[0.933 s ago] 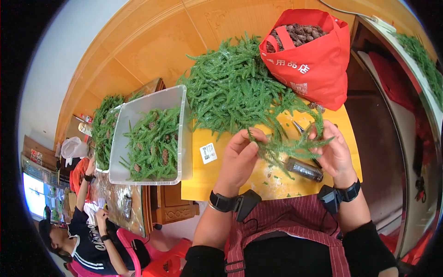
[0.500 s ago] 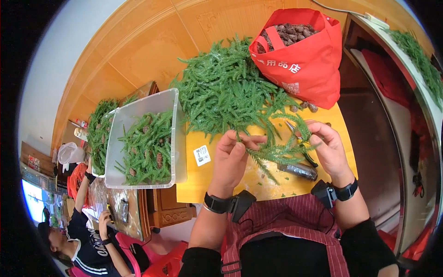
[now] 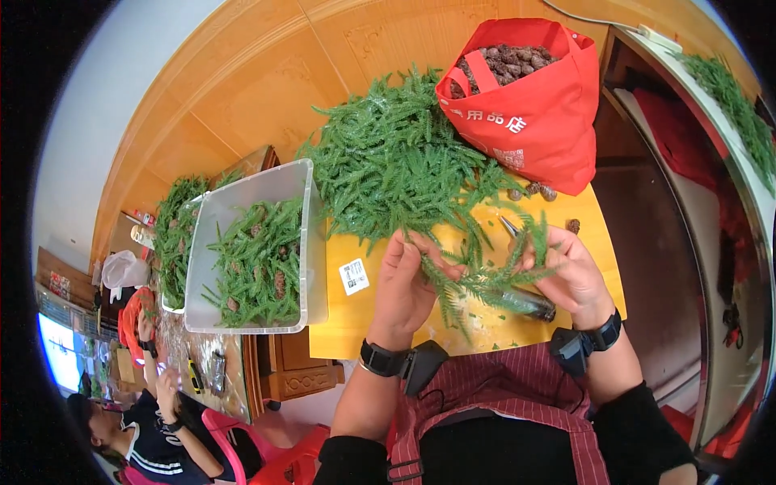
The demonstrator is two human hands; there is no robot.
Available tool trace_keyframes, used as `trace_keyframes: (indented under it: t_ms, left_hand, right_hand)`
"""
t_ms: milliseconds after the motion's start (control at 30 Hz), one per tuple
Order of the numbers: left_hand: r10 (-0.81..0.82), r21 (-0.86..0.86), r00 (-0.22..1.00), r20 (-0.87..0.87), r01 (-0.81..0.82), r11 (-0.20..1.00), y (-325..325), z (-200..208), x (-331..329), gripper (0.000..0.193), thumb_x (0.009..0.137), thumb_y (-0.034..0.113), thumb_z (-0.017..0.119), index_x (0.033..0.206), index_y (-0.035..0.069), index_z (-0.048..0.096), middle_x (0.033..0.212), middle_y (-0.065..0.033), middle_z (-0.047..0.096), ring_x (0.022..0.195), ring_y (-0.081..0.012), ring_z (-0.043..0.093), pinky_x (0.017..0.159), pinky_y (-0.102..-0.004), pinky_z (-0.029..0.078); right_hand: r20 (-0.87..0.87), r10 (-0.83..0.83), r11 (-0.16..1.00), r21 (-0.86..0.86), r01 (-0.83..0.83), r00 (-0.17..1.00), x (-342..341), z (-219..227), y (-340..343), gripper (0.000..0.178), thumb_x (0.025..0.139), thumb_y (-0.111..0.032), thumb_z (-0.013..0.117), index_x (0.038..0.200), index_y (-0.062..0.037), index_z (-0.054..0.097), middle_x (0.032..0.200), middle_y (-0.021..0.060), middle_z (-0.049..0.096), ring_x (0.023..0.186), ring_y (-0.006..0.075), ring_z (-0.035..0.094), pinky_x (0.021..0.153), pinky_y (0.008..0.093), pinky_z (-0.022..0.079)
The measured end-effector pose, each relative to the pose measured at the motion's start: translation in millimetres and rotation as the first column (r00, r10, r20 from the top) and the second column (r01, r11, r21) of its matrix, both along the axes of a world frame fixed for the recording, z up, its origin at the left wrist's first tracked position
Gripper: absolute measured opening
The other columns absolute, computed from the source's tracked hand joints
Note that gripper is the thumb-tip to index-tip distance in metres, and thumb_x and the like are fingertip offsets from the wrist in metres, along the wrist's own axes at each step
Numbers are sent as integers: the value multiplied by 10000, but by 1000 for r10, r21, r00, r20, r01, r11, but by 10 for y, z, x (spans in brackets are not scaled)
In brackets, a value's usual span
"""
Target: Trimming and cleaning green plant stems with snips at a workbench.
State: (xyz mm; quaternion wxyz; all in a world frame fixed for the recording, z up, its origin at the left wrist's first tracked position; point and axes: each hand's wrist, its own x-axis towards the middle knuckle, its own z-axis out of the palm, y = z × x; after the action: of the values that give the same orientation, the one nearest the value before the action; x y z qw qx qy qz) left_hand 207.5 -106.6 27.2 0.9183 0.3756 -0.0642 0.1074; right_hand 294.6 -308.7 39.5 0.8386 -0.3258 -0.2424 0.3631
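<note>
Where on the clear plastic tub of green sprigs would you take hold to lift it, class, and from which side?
Probably by the rim of the clear plastic tub, one hand on each long side, coming from above. It lies flat and open-topped, its walls are bare above the green sprigs, and its right wall faces the yellow table, so the rim is free.

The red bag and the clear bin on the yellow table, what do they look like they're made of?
The red bag looks like thin non-woven fabric: matte, soft creases, a flat sewn-looking handle, though woven cloth is possible. The clear bin seems rigid translucent plastic: the green sprigs inside show cloudily through its smooth walls.
</note>
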Motion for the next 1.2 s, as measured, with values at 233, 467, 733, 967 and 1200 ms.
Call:
trace_keyframes:
  t_ms: [233, 467, 733, 967, 1200]
  left_hand:
    - [-93, -251, 990, -108, 64, 966, -137, -52, 8, 135, 910, 251, 425, 936, 120, 445, 832, -23, 540, 862, -232, 595, 739, -344, 499]
    - [82, -233, 990, -114, -107, 967, -399, -14, -21, 105, 915, 234, 415, 931, 135, 447, 891, -27, 565, 949, -271, 571, 729, -346, 507]
    - [196, -162, 956, -217, -233, 959, -223, 30, 61, 158, 921, 265, 400, 925, 119, 460, 926, -32, 555, 957, -255, 560, 729, -343, 501]
    - [105, -12, 954, -281, -112, 994, -14, 160, 143, 272, 914, 315, 410, 1042, 82, 467, 973, -51, 532, 909, -192, 541, 777, -331, 456]
    - [341, 771, 805, 485, -578, 269, -212, 448, 0, 359, 741, 24, 603, 1076, 3, 479, 1008, -75, 481, 842, -140, 468, 718, -245, 391]
  right_hand:
    - [13, -402, 915, 39, 401, 916, 17, 62, 90, 213, 807, -171, 606, 966, -55, 525, 883, 42, 571, 834, 136, 537, 777, 280, 419]
    - [296, -779, 589, 46, 807, 552, 111, 117, 320, 93, 843, -41, 529, 934, -36, 511, 877, 30, 562, 815, 101, 542, 767, 246, 426]
    - [248, -668, 707, -85, 703, 702, 129, 138, 269, 117, 856, -92, 521, 968, -59, 508, 922, 13, 564, 716, 51, 489, 653, 190, 391]
    - [120, -517, 848, -65, 526, 848, 34, 165, 228, 171, 850, -106, 527, 1010, -46, 508, 910, 22, 565, 756, 64, 510, 696, 208, 410]
    - [710, -543, 565, -88, 821, 449, -152, 259, 264, 121, 737, -23, 622, 837, -7, 555, 798, 48, 589, 764, 126, 541, 673, 255, 424]
